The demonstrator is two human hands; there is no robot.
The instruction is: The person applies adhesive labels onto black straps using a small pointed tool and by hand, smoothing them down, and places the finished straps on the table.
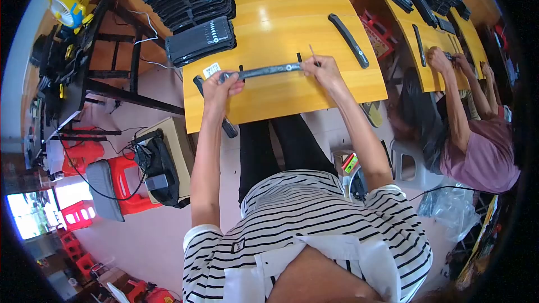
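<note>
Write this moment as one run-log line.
left hand: holds black strap, one end | right hand: holds other end, plus thin stick | wooden table: below strap | package stack: far-left corner

And here we have a slim, dark strip [269, 72], pulled nearly straight above the yellow counter [269, 104] between the left fingers [236, 86] and the right fingers [309, 68], its right end slightly higher; we spot a round white mark [289, 67] near that end, two short black tabs [299, 56] at its far edge
</note>
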